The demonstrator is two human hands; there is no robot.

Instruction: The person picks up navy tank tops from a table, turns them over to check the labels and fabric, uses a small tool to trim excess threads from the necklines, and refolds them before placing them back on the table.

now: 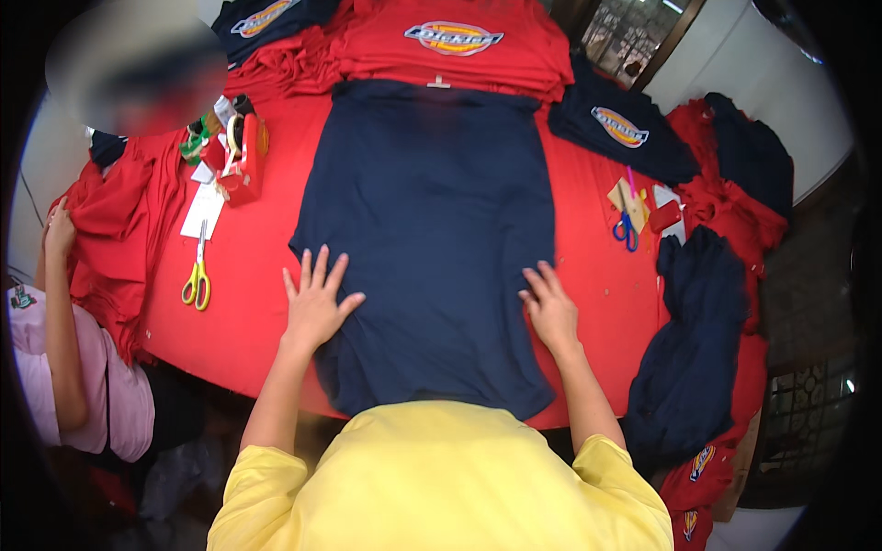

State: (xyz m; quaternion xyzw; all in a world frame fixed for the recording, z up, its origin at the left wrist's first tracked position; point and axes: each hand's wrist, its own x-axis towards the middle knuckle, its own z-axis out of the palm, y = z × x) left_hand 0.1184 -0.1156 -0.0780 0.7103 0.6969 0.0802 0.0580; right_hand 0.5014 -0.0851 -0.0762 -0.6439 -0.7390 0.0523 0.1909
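Observation:
A navy blue garment [432, 239], probably a shirt, lies spread flat on the red-covered table [602, 303] in front of me. Its near end hangs toward the table's front edge by my body. My left hand [317, 303] rests on the garment's left edge, palm down with fingers spread. On the opposite edge lies my right hand [551, 308], its fingers stretched out over the cloth. Neither hand grips anything. The garment's far end touches a stack of folded red shirts [395, 46] with a printed oval emblem.
Yellow-handled scissors [197, 275] and a red tape dispenser [243, 161] lie at left. Blue-handled scissors [626, 225] are at right, near folded navy shirts [597, 119] and a crumpled navy garment [694, 340]. Another person's hand [61, 230] holds red cloth [124, 220] at far left.

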